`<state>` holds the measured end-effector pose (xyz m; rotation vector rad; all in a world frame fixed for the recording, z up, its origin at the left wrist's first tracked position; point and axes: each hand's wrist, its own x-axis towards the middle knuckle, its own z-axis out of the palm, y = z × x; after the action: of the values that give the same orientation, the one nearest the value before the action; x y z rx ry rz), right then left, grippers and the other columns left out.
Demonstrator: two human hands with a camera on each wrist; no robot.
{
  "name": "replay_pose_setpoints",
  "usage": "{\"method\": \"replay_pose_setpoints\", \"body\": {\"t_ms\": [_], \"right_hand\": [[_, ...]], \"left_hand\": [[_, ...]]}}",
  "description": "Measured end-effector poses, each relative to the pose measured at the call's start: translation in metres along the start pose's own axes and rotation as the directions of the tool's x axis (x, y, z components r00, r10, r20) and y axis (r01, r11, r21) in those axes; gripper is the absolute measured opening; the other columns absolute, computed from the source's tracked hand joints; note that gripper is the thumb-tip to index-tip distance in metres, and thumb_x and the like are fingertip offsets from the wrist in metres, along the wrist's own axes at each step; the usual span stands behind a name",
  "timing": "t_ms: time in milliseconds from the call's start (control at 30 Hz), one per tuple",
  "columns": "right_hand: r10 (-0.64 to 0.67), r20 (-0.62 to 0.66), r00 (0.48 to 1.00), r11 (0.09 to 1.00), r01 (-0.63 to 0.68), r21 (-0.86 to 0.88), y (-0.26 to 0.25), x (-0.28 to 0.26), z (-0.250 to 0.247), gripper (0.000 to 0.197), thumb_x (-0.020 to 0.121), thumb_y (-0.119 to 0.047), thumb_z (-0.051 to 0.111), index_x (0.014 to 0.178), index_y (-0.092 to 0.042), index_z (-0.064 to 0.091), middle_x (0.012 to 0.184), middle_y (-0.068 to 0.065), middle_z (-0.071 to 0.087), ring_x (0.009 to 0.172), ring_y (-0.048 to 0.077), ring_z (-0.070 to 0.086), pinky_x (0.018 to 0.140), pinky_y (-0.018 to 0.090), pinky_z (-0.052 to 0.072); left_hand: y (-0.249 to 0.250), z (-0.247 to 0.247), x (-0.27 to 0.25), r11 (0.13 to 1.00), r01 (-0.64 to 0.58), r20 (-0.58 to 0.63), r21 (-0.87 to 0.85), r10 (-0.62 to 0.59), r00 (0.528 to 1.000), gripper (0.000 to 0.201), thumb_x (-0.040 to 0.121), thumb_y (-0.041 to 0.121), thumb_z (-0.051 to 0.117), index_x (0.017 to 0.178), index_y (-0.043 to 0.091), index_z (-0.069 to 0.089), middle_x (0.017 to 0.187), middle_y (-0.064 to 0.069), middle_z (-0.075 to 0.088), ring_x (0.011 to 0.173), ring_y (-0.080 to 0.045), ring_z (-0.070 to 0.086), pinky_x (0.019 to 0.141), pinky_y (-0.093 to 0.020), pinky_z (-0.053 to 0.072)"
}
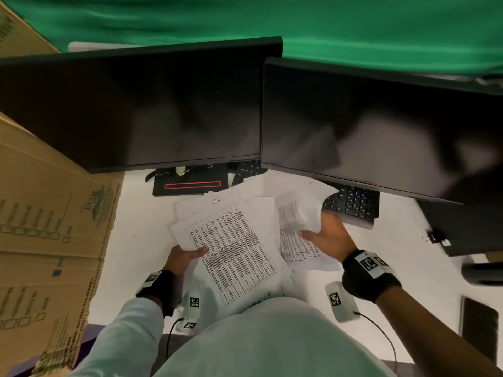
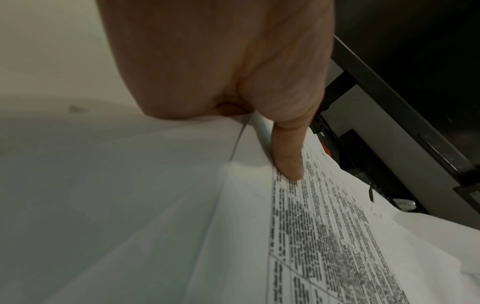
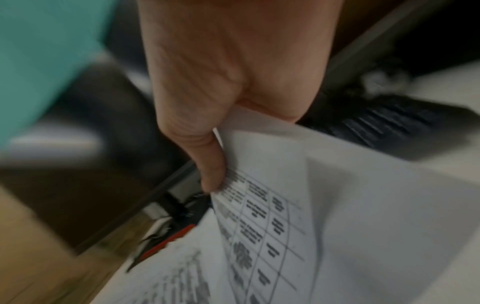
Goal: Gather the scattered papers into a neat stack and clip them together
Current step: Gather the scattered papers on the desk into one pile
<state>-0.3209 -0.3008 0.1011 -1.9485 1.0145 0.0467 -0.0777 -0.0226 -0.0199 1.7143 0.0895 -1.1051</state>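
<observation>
Several white printed sheets lie fanned on the white desk (image 1: 141,213) in front of me. My left hand (image 1: 187,254) pinches the left edge of a bundle of sheets (image 1: 234,251) printed with tables, thumb on top; the left wrist view shows the thumb (image 2: 288,156) pressed on that bundle (image 2: 324,236). My right hand (image 1: 324,235) grips another printed sheet (image 1: 296,227) at its right side and lifts it, curling it up; its thumb (image 3: 211,170) lies on that sheet (image 3: 337,216). A black binder clip (image 1: 435,237) lies at the far right of the desk.
Two dark monitors (image 1: 152,110) (image 1: 381,126) overhang the back of the desk. A black keyboard (image 1: 353,204) sits just behind my right hand, a black monitor base (image 1: 190,182) behind the papers. Cardboard boxes (image 1: 49,227) crowd the left side. A dark phone (image 1: 479,327) lies at right.
</observation>
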Motion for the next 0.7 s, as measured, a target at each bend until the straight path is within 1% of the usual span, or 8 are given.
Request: {"method": "replay_pose_setpoints", "body": {"t_ms": [100, 167, 300, 400, 467, 500, 600, 700], "right_hand": [[-0.137, 0.113, 0.984, 0.984, 0.149, -0.102, -0.034, -0.029, -0.013, 0.019, 0.083, -0.023, 0.074, 0.100, -0.025, 0.064, 0.088, -0.009, 0.066, 0.075, 0.009, 0.063, 0.064, 0.017, 0.043], [-0.178, 0.189, 0.966, 0.982, 0.186, -0.025, -0.056, -0.041, -0.026, 0.019, 0.080, -0.023, 0.078, 0.091, -0.029, 0.064, 0.082, -0.014, 0.067, 0.068, 0.004, 0.064, 0.059, 0.015, 0.048], [-0.253, 0.102, 0.962, 0.879, 0.185, 0.439, -0.074, -0.043, -0.041, 0.041, 0.072, -0.012, 0.083, 0.109, -0.019, 0.068, 0.106, -0.002, 0.074, 0.096, 0.009, 0.070, 0.081, 0.026, 0.057], [-0.218, 0.043, 0.975, 0.786, 0.150, 0.599, -0.061, -0.030, -0.031, 0.055, 0.075, -0.005, 0.078, 0.124, -0.022, 0.059, 0.123, -0.004, 0.068, 0.113, 0.010, 0.064, 0.092, 0.025, 0.052], [-0.135, 0.052, 0.989, 0.826, 0.083, 0.558, -0.039, -0.017, -0.013, 0.059, 0.078, -0.005, 0.077, 0.129, -0.023, 0.053, 0.125, -0.008, 0.065, 0.117, 0.009, 0.061, 0.097, 0.028, 0.050], [-0.081, 0.074, 0.994, 0.867, 0.034, 0.498, -0.027, -0.011, -0.001, 0.060, 0.079, -0.006, 0.076, 0.131, -0.022, 0.049, 0.126, -0.008, 0.064, 0.117, 0.012, 0.060, 0.100, 0.033, 0.049], [0.075, 0.121, 0.990, 0.950, -0.108, 0.293, 0.003, -0.002, 0.038, 0.065, 0.085, -0.008, 0.070, 0.140, -0.016, 0.037, 0.132, 0.001, 0.057, 0.123, 0.023, 0.055, 0.108, 0.040, 0.041], [0.218, 0.246, 0.944, 0.975, -0.222, -0.014, 0.014, -0.001, 0.069, 0.074, 0.093, -0.010, 0.056, 0.153, -0.010, 0.012, 0.152, 0.014, 0.036, 0.139, 0.030, 0.038, 0.109, 0.030, 0.031]], "left_hand": [[0.003, 0.002, -0.003, 1.000, -0.016, 0.002, 0.014, 0.016, 1.000, 0.054, 0.058, 0.018, 0.091, 0.108, 0.010, 0.071, 0.109, -0.006, 0.074, 0.104, -0.023, 0.069, 0.103, -0.043, 0.046], [0.003, 0.002, -0.003, 0.999, -0.018, 0.000, 0.029, 0.018, 1.000, 0.048, 0.062, 0.016, 0.089, 0.106, 0.010, 0.071, 0.108, -0.006, 0.074, 0.103, -0.023, 0.069, 0.104, -0.044, 0.045], [0.002, 0.003, -0.001, 0.999, -0.009, -0.016, 0.049, 0.010, 1.000, 0.056, 0.056, 0.024, 0.092, 0.106, 0.009, 0.071, 0.107, -0.007, 0.074, 0.103, -0.025, 0.068, 0.101, -0.043, 0.046], [0.008, 0.007, -0.008, 0.996, 0.018, -0.079, 0.083, -0.011, 0.997, 0.046, 0.064, 0.019, 0.089, 0.102, 0.000, 0.070, 0.103, -0.016, 0.073, 0.088, -0.025, 0.068, 0.089, -0.039, 0.051], [0.008, 0.007, -0.008, 0.995, 0.043, -0.122, 0.087, -0.032, 0.992, 0.047, 0.066, 0.017, 0.084, 0.101, -0.011, 0.068, 0.092, -0.022, 0.071, 0.071, -0.025, 0.063, 0.071, -0.031, 0.050], [0.010, 0.006, -0.010, 0.995, 0.059, -0.133, 0.084, -0.047, 0.990, 0.061, 0.061, 0.024, 0.083, 0.105, -0.014, 0.066, 0.088, -0.021, 0.070, 0.071, -0.026, 0.063, 0.071, -0.031, 0.050], [0.004, 0.001, 0.000, 0.993, 0.094, -0.075, -0.065, -0.099, 0.992, 0.091, 0.052, 0.063, 0.085, 0.122, 0.007, 0.066, 0.118, -0.010, 0.070, 0.107, -0.027, 0.065, 0.104, -0.043, 0.044], [0.019, 0.008, -0.020, 0.975, 0.150, 0.031, -0.162, -0.147, 0.989, 0.067, 0.080, 0.073, 0.057, 0.127, 0.026, 0.055, 0.138, 0.010, 0.050, 0.126, -0.011, 0.045, 0.115, -0.035, 0.026]]}}
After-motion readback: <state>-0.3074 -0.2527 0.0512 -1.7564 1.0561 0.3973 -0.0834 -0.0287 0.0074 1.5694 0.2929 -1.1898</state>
